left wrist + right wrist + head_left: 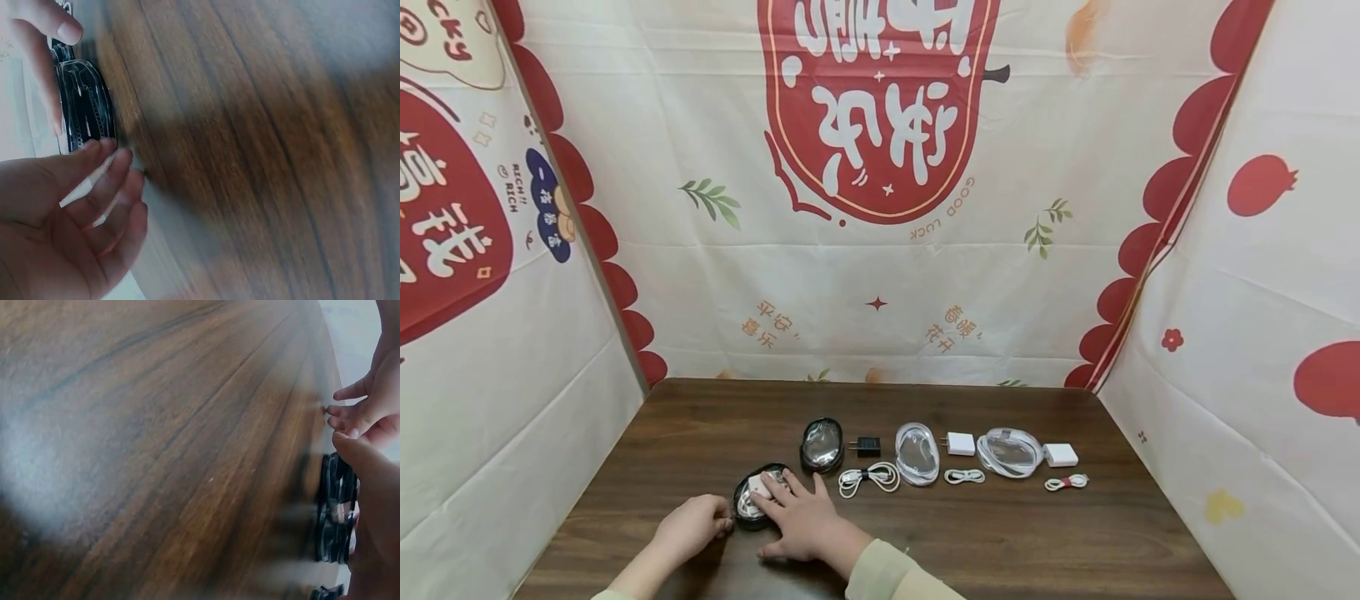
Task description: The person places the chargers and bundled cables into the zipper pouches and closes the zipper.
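Note:
A clear zipper pouch (743,521) with black edging lies at the front left of the table, a white charger and white cable (746,505) showing inside. My right hand (805,521) spreads its fingers over the top, pressing on it. At the pouch's left end, my left hand (694,527) pinches with thumb and forefinger; the other fingers are loosely bent. In the left wrist view, a zipper (94,109) runs along the pouch's side, and the pinching fingertips (103,147) are right at its near end. Whatever small part lies between them is hidden.
Behind stands a second black-edged pouch (822,446), beside a black charger (868,447) and a white cable (868,478). Farther right lie two white-edged pouches (917,454), two white chargers (961,443) and two small white cables (964,476). Printed cloth walls (880,275) enclose the wooden table (1000,542).

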Motion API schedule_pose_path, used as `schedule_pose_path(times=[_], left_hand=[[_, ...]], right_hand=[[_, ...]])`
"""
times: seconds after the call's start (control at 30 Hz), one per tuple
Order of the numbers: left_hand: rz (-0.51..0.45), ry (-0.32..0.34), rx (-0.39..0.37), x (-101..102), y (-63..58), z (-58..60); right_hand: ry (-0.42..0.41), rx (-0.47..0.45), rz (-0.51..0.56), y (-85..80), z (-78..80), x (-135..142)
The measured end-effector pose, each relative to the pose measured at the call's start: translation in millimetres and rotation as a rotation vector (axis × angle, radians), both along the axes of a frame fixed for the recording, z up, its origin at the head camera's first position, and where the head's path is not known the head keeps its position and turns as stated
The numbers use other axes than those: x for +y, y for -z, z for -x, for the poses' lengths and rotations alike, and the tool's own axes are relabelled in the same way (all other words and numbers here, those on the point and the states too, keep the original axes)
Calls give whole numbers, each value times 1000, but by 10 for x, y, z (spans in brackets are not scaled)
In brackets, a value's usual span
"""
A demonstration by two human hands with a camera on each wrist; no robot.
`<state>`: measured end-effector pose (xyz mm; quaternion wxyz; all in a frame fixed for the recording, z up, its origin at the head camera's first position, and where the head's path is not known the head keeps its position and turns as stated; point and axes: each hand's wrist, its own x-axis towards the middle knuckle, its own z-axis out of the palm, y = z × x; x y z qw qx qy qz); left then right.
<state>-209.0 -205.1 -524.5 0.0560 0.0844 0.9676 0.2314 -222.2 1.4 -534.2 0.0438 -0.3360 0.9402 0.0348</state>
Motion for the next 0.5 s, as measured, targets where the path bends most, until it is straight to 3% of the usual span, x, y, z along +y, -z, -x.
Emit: schedule_pose_path(times=[0.5], left_hand=[[52, -71, 56, -51, 20, 188]], right_hand=[[9, 50, -32, -87, -179, 8]])
